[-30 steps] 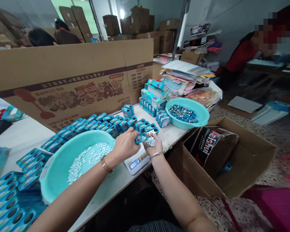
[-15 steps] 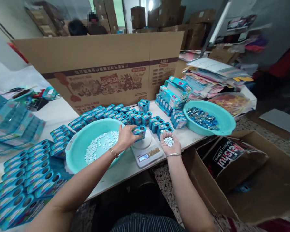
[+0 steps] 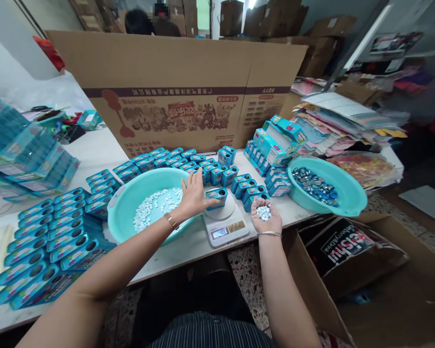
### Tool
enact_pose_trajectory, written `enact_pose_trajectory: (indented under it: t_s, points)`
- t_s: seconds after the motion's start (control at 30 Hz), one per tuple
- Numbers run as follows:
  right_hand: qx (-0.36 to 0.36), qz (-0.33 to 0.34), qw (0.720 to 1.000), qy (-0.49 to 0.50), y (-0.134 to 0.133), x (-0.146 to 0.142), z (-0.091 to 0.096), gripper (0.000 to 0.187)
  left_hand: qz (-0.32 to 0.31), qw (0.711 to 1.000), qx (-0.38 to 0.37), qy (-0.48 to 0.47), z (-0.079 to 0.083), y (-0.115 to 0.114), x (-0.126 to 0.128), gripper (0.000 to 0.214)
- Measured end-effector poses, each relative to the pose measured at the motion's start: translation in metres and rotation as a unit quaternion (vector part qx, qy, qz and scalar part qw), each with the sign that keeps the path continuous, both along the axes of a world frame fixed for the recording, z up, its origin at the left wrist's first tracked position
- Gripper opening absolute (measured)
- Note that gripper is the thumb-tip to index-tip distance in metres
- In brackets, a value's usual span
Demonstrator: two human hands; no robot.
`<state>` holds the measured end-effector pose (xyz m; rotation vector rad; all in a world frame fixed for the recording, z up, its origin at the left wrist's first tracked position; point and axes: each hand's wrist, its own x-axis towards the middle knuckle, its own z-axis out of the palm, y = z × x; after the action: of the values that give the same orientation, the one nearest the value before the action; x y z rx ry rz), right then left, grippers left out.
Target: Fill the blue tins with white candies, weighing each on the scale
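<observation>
A small blue box (image 3: pixel 219 197) with a dark round hole in its top stands on the white digital scale (image 3: pixel 230 234). My left hand (image 3: pixel 193 195) is just left of it, fingers spread and raised. Its thumb is by the box's near left side; whether it touches, I cannot tell. My right hand (image 3: pixel 272 223), palm up and cupped, holds a small heap of white tablets (image 3: pixel 263 212) to the right of the scale. More white tablets (image 3: pixel 145 212) lie in the turquoise basin (image 3: pixel 118 222) beneath my left forearm.
Rows of blue boxes (image 3: pixel 67 227) stand at left and behind the basin. A second turquoise basin (image 3: pixel 342 205) holds shiny blue lids. A tall cardboard sheet (image 3: pixel 166 63) closes off the back. An open carton (image 3: pixel 384 299) sits low at right. Two people are beyond the cardboard.
My left hand has let go of the blue box, which now rests on the scale, and its fingers have opened. The right hand still cups the tablets. The camera view has shifted.
</observation>
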<state>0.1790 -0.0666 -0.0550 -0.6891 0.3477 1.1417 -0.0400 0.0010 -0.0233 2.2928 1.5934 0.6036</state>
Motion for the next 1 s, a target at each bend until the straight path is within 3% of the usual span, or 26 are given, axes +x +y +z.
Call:
enact_pose_trajectory:
  t_s: [0.3,0.43,0.7,1.0]
  points:
    - [0.044,0.023,0.998,-0.029,0.006,-0.003,-0.017,0.027,0.011,1.0,-0.012,0.009,0.0,-0.006,-0.009,0.108]
    - [0.028,0.01,0.999,-0.014,0.007,-0.003,-0.018,0.026,0.006,1.0,-0.007,0.025,0.0,-0.006,-0.006,0.103]
    - [0.019,0.011,1.0,-0.006,0.008,-0.005,-0.022,0.025,-0.057,0.993,-0.026,0.095,-0.016,-0.002,0.01,0.079]
    - [0.015,0.001,1.0,-0.002,0.005,0.001,-0.025,0.025,-0.048,0.994,-0.019,0.096,-0.015,-0.001,0.017,0.081]
